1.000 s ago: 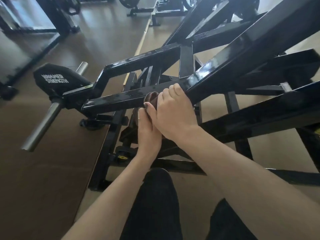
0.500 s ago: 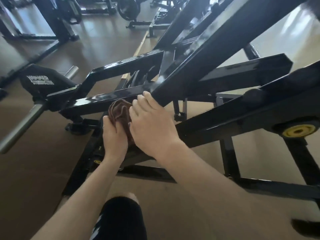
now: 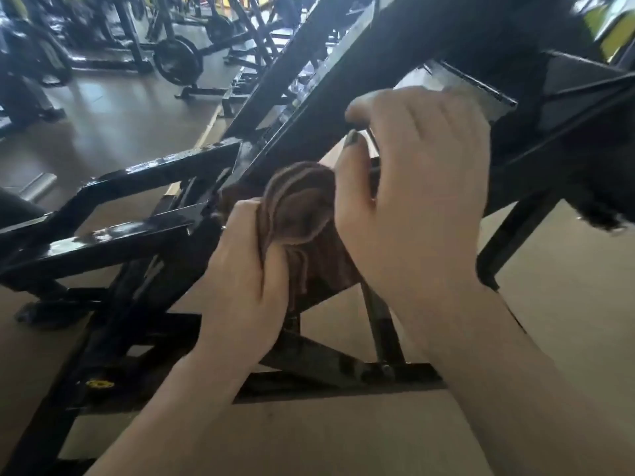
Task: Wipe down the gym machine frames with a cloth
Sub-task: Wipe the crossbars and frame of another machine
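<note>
Head view: your left hand (image 3: 245, 266) grips the bunched cloth (image 3: 299, 214), pressed under the sloping beam (image 3: 309, 132) where it meets the frame (image 3: 151, 173). Your right hand (image 3: 412, 187) curls over the beam's edge. You look mid-wipe; next, slide the cloth along the beam.

The left hand (image 3: 245, 266) hides the lower folds of the brown cloth (image 3: 302, 204) — its fingertips are buried behind it. At two o'clock the black frame (image 3: 343, 97) smears into blur, cut by the edge.
</note>
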Demonstrator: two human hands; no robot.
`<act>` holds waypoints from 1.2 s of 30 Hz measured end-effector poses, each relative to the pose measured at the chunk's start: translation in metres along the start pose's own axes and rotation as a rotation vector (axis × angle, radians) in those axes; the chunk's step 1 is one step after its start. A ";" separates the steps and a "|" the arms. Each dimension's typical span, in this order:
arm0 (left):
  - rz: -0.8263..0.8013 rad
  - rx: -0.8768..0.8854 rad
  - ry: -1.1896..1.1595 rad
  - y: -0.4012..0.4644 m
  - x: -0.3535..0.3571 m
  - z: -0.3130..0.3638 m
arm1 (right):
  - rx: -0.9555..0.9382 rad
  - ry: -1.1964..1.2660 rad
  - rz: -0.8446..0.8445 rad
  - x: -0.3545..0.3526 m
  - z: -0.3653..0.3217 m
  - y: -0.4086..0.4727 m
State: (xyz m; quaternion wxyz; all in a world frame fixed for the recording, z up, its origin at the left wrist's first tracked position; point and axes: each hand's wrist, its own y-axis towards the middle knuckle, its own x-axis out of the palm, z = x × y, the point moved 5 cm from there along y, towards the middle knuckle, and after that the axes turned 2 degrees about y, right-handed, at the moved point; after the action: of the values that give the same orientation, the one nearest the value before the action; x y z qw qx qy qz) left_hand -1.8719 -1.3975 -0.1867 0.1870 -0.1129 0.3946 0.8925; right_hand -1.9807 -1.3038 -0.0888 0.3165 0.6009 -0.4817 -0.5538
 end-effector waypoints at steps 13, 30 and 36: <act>-0.130 -0.217 0.251 -0.073 -0.011 -0.105 | 0.881 0.513 0.203 0.018 0.015 -0.149; -0.227 0.051 0.167 -0.015 0.039 -0.031 | 1.344 1.182 -0.170 0.096 0.013 -0.190; -0.212 -0.109 0.191 -0.055 0.002 -0.098 | 1.473 1.418 -0.182 0.099 0.011 -0.189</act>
State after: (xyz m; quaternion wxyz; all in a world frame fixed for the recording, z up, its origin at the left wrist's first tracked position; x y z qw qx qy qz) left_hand -1.8452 -1.4363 -0.2893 0.2354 -0.2483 0.3473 0.8731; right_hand -1.9563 -1.3308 -0.2994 0.0375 0.8693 -0.3567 0.3401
